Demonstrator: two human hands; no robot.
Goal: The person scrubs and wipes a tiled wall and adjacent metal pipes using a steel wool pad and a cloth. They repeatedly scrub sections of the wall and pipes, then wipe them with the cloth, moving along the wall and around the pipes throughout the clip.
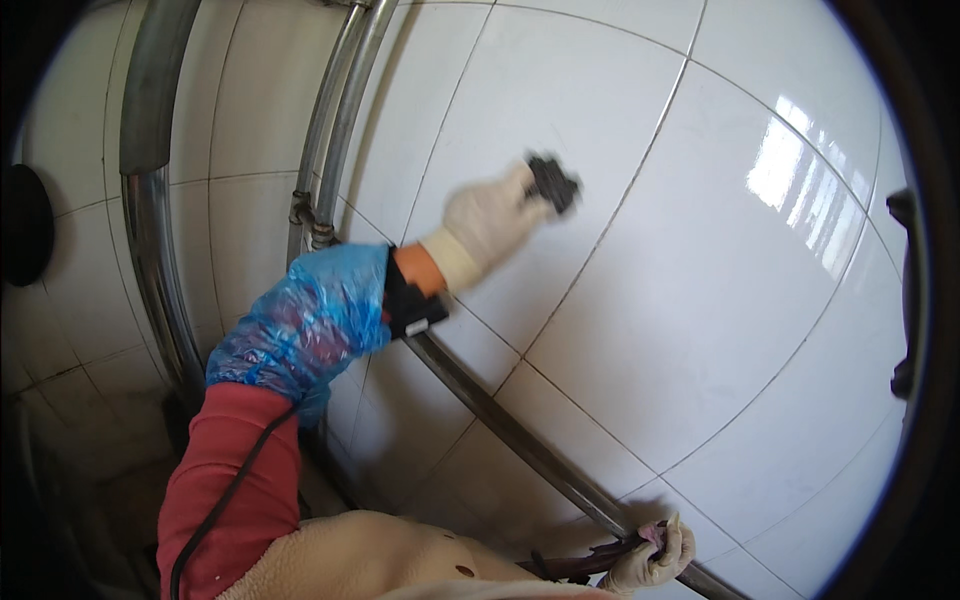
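Note:
My left hand (491, 217), in a pale rubber glove, grips a dark, crumpled scrubbing pad (553, 184) at the white tiled wall (637, 300); the pad is blurred. A blue plastic sleeve cover (307, 315) wraps that forearm over a red sleeve, with a black strapped device (416, 311) at the wrist. At the lower right, my right hand (652, 559), gloved too, has its fingers curled around a dark and pinkish item (651, 534) beside the metal pipe (517, 427). What that item is cannot be told.
The metal pipe slants along the lower wall. Upright metal pipes (341, 127) with joints stand left of my left hand, and a thicker pipe (154, 225) lies farther left. A dark round object (26, 225) is at the left edge. A black cable (225, 495) runs along my left sleeve.

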